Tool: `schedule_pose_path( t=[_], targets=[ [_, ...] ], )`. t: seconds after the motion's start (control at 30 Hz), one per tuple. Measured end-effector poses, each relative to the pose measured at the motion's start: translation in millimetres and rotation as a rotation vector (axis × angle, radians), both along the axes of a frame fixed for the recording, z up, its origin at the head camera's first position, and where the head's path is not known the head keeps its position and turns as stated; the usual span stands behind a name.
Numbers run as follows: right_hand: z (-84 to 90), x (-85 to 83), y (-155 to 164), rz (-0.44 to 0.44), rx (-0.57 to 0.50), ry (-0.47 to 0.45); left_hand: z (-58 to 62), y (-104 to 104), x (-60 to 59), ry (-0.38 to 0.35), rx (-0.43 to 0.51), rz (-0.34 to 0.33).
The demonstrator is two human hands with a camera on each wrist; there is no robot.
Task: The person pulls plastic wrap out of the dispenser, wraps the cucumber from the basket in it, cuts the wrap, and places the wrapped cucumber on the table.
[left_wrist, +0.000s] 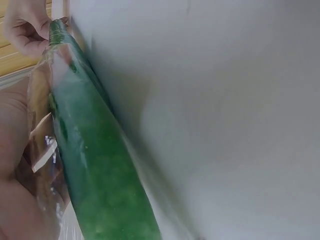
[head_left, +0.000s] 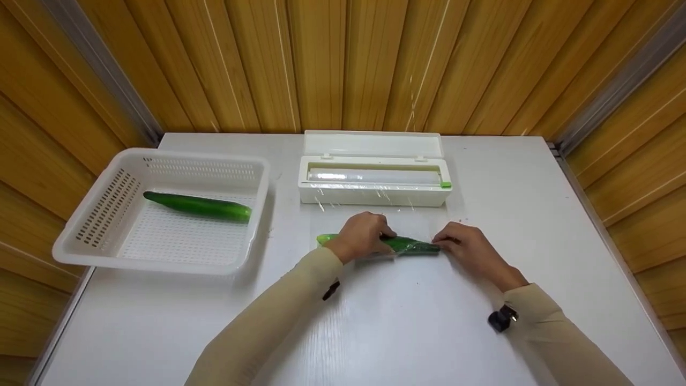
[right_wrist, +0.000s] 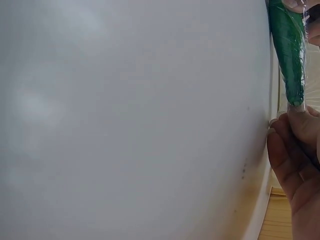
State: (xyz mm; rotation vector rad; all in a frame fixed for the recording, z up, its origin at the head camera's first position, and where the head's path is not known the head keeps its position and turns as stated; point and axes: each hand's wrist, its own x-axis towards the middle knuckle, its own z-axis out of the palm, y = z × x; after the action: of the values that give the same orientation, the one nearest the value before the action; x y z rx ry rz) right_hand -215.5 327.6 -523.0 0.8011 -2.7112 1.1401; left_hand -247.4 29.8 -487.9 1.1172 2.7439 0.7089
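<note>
At the far left of the white table (head_left: 536, 214) sits a white perforated basket (head_left: 107, 214), and in it lies one bare cucumber (head_left: 198, 206), stretched left to right across the far half of the basket floor. At the far middle of the table stands a white cling-film dispenser box (head_left: 375, 194) with its lid (head_left: 372, 143) tipped back open; inside it lies a roll of film (head_left: 372, 175) along the box's length, with a green slider (head_left: 446, 185) at its right end, and a loose edge of clear film hangs over the near wall of the box. Just near of that box, about the middle of the table, lies a second cucumber (head_left: 410, 245), this one partly covered in clear film (the shine and wrinkles show best in the wrist views), lying left to right with its pale green left tip poking out past the hands. The left hand (head_left: 362, 236) lies over the left half of the wrapped cucumber (left_wrist: 95, 170), fingers curled over the top of it and grasping it through the film. The right hand (head_left: 465, 245) is at the cucumber's right end, its fingertips (left_wrist: 30, 30) pinching the film at the tip; the right wrist view shows the wrapped end (right_wrist: 290, 55) meeting those fingers. The cucumber thus lies between the two hands, touching both, resting on the table. Both arms wear beige sleeves (head_left: 278, 316), each with a small black device (head_left: 501, 318) at the wrist.
</note>
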Motion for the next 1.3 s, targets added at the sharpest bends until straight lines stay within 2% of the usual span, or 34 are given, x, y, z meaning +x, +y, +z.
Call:
schedule_pose_path(
  t=[0.17,0.4,0.47,0.73,1.13,1.3],
  targets=[
    [0.0,6.4,5.8,0.052,0.035,-0.008,0.4,0.1,-0.2,0.000,-0.016,0.010],
    [2.3,13.5,6.5,0.034,0.065,-0.203,0.0,0.3,-0.5,0.007,-0.020,0.010],
    [3.3,14.1,3.3,0.018,0.074,-0.225,-0.4,0.2,-0.2,0.005,-0.012,0.008],
    [0.9,12.3,-10.5,-0.072,0.152,-0.150,-0.8,0.0,2.1,-0.008,0.015,0.016],
    [4.2,13.2,-13.7,-0.082,0.159,-0.151,-1.8,-0.1,3.8,0.003,-0.002,0.008],
    [4.7,12.0,-13.7,-0.083,0.151,-0.144,-0.9,-3.4,2.4,-0.040,0.035,0.014]
  ],
)
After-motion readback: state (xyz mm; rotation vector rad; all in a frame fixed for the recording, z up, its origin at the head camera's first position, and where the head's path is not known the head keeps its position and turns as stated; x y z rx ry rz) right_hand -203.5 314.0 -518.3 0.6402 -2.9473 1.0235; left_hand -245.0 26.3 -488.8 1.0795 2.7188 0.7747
